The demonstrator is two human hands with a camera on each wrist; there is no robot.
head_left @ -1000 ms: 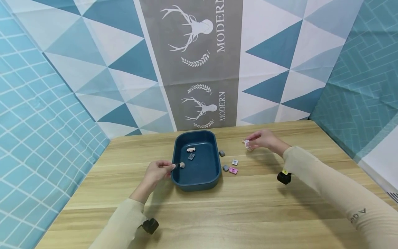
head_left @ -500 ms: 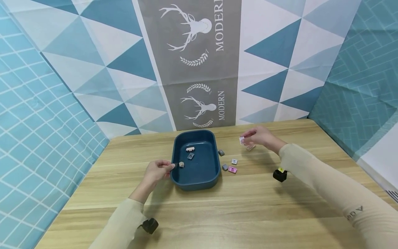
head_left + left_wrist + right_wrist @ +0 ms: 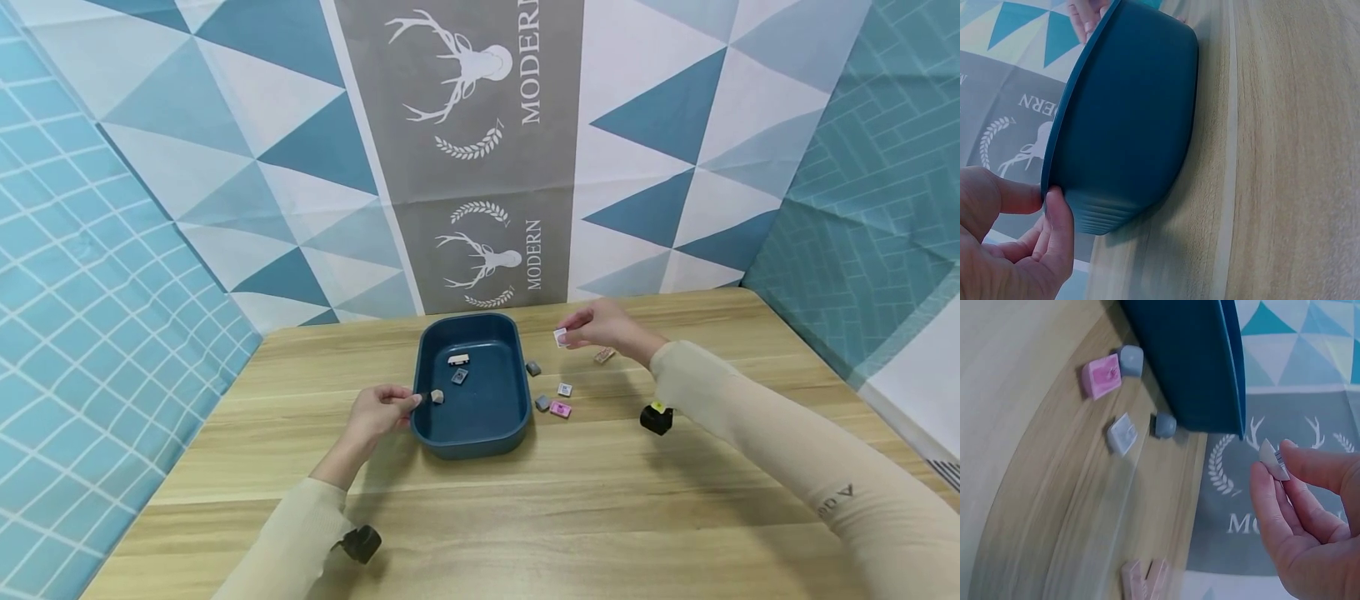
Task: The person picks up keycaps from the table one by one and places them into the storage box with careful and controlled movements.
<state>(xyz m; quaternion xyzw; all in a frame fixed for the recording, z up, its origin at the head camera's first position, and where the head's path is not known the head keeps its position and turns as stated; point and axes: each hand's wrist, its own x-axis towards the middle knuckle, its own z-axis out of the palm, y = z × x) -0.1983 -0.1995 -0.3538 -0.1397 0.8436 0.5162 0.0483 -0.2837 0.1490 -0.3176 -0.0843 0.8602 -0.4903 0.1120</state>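
Observation:
My left hand (image 3: pixel 381 411) pinches the left rim of a dark blue rectangular tub (image 3: pixel 472 451); the left wrist view shows thumb and finger (image 3: pixel 1059 219) on either side of that rim. Right of the tub, above the table, my right hand (image 3: pixel 606 325) holds a small white keycap-like piece (image 3: pixel 560 337) between thumb and fingertips. The right wrist view shows dark marks on this white piece (image 3: pixel 1273 460). Inside the tub lie a cream piece (image 3: pixel 458 360), a dark grey piece (image 3: pixel 460 377) and a beige piece (image 3: pixel 437 397).
On the wooden table (image 3: pixel 480 517), right of the tub, are a pink piece (image 3: pixel 560 409), a white printed piece (image 3: pixel 565 389) and two grey pieces, one touching-close to the tub (image 3: pixel 533 367). Brownish-pink pieces (image 3: pixel 604 355) lie below my right forearm. A patterned wall covering stands behind.
My right hand has moved left toward the tub, carrying the white piece up and away from the brownish-pink pieces, which now show. The left hand stays on the rim.

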